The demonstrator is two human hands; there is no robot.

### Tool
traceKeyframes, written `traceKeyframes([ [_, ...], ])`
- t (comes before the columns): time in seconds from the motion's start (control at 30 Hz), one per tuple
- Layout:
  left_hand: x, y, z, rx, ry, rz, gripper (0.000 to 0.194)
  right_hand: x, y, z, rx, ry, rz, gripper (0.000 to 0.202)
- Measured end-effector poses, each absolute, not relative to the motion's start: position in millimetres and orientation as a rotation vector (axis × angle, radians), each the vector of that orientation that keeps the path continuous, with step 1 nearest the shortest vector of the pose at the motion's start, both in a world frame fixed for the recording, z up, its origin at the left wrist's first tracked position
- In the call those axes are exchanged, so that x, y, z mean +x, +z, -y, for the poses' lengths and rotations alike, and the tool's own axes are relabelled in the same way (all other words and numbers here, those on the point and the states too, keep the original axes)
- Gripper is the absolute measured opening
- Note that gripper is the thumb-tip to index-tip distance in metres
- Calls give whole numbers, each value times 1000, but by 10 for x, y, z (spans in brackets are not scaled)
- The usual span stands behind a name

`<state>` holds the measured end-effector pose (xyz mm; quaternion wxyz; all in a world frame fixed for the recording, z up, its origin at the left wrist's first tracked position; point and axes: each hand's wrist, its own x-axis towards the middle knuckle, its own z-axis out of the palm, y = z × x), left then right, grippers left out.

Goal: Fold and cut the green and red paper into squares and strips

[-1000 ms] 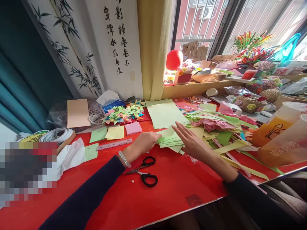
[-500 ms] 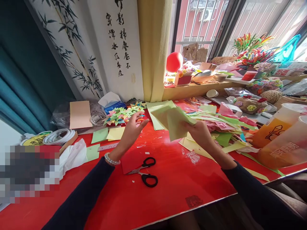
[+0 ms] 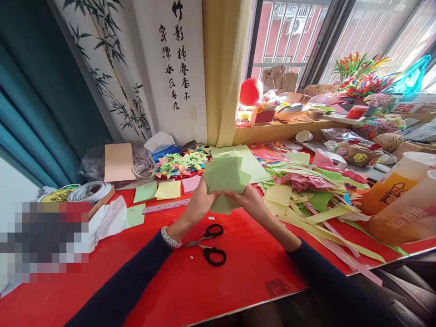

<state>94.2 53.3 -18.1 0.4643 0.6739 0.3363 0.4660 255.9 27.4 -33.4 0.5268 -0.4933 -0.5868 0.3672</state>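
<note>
Several green paper squares (image 3: 226,175) are held fanned out above the red table (image 3: 252,254). My left hand (image 3: 200,200) grips their left edge, and my right hand (image 3: 250,198) has the right edge; both thumbs meet near the bottom of the sheets. Below the hands, black-handled scissors (image 3: 213,245) lie on the table with blades pointing left. Behind the held squares lie larger pale green sheets (image 3: 255,163). Left of my left hand are a pink ruler (image 3: 165,206), a yellow square (image 3: 168,190) and a green square (image 3: 145,192).
A pile of small folded paper pieces (image 3: 180,162) sits at the back left. Paper strips and scraps (image 3: 313,181) spread over the right side. Plastic cups (image 3: 391,181) stand at the far right. White tape rolls (image 3: 89,193) and crumpled tissue (image 3: 105,225) are at the left.
My left hand, open before, has moved right and taken hold of the green squares. My right hand has brought them left to the middle. Pink strips now show at the right table edge.
</note>
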Motion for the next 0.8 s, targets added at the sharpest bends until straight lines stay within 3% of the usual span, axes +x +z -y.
traceKeyframes([
  [0.23, 986, -326, -634, 1507, 1145, -735, 44, 2650, -516, -427, -1036, 867, 1435, 41],
  [0.5, 1003, -444, -655, 1616, 1020, -783, 51, 2686, -590, -365, -1262, 796, 1502, 67],
  [0.7, 1002, -443, -625, 1638, 1013, -769, 50, 2665, -528, -361, -1161, 799, 1360, 36],
  [0.8, 924, -318, -660, 1824, 1032, -849, 40, 2714, -453, -363, -1066, 859, 1444, 43],
])
